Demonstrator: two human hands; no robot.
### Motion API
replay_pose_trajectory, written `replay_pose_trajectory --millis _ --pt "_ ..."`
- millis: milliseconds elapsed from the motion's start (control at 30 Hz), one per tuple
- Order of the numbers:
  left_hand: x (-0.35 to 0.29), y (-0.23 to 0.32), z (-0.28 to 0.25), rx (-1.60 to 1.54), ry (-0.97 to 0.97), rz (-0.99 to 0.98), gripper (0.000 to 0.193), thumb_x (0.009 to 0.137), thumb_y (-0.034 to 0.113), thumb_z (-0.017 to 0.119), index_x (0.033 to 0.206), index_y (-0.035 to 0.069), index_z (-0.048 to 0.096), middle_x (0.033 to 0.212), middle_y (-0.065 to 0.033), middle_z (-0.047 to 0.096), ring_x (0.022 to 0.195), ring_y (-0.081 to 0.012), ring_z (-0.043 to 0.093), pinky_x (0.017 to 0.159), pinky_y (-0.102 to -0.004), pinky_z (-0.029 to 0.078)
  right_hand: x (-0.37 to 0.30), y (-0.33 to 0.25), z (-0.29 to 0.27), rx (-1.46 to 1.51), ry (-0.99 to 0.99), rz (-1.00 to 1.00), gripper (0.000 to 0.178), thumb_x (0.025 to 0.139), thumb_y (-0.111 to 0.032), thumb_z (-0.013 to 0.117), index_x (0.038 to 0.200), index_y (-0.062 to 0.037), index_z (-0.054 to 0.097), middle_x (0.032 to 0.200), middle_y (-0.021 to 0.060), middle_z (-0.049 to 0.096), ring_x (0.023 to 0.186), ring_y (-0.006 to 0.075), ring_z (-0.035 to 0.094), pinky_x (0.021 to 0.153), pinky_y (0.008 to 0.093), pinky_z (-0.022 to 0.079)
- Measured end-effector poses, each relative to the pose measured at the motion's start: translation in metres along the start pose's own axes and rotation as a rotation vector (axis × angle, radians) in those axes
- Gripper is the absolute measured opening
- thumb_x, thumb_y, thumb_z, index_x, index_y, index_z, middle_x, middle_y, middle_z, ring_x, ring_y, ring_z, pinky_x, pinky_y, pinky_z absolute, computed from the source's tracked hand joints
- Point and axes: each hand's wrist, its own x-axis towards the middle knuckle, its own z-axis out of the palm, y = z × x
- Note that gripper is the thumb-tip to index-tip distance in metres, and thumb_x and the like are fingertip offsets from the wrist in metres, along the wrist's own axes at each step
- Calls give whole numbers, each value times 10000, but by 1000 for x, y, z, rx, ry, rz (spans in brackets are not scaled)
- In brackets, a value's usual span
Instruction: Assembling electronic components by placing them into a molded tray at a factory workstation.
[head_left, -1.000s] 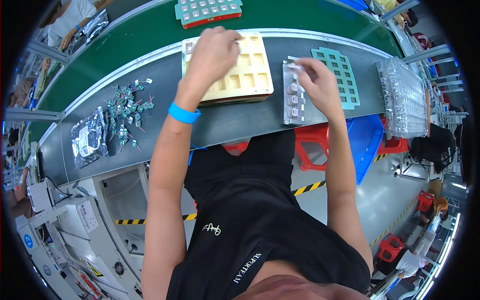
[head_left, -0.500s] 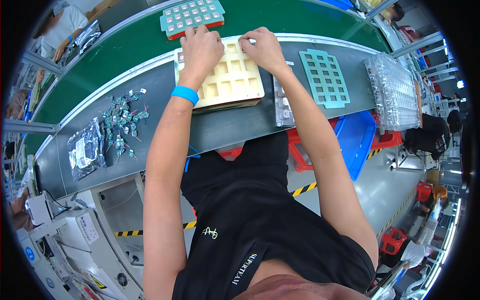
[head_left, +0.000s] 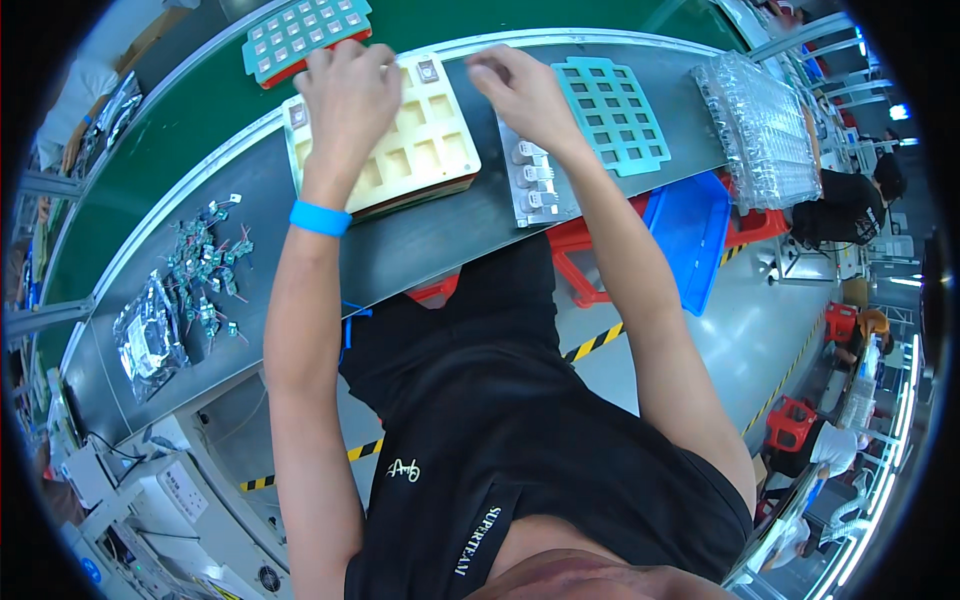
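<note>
A cream tray [head_left: 455, 160] with rows of square pockets lies on the grey bench. Small square parts sit in its far left pocket and in a far right pocket, where a dark-framed part [head_left: 428, 71] shows. Over the tray's far side is my left hand [head_left: 350, 100], fingers bent and closed, their tips hidden; a blue band circles that wrist. My right hand [head_left: 530, 100] is off the tray's right side, thumb and forefinger apart, nothing visible between them. It hovers above a clear plastic tray [head_left: 535, 185] of grey-white parts, covering its far end.
Right of my right hand lies a teal grid frame [head_left: 615, 115]; beyond it, stacked clear blister trays [head_left: 760, 135]. A loaded teal-and-red tray [head_left: 305, 38] rests on the green belt. At left are small wired circuit boards [head_left: 205, 255] and a silvery bag [head_left: 150, 335]. A blue bin [head_left: 690, 240] stands below.
My right hand has come off the cream tray's far right corner and moved right, its finger and thumb parting. A part now shows in the pocket there. The whole view has shifted.
</note>
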Motion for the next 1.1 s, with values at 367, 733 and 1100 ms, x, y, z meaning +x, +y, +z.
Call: replay_pose_trajectory --millis 367,733,1100 --pt "-40 113 30 -224 -422 311 179 800 234 678 778 62 725 782 -111 698 855 -280 602 795 -421 383 -143 -20 -44 -181 -66 332 443 754 -262 798 1032 -15 557 1002 145 558 898 285 602 763 387 503" --pt "-37 121 31 -219 -391 333 170 775 204 662 694 58 696 682 -111 672 794 -273 624 762 -406 368 -154 -9 -37 -500 172 220 259 785 -121 728 998 -49 599 1073 155 558 992 344 575 779 434 499" --pt "-33 46 -44 -805 -116 -71 253 822 149 577 992 4 696 912 -177 694 874 -358 646 801 -414 509 -155 2 -34 -620 148 -46 242 784 -67 709 1022 -91 675 995 93 590 997 288 547 890 431 395"
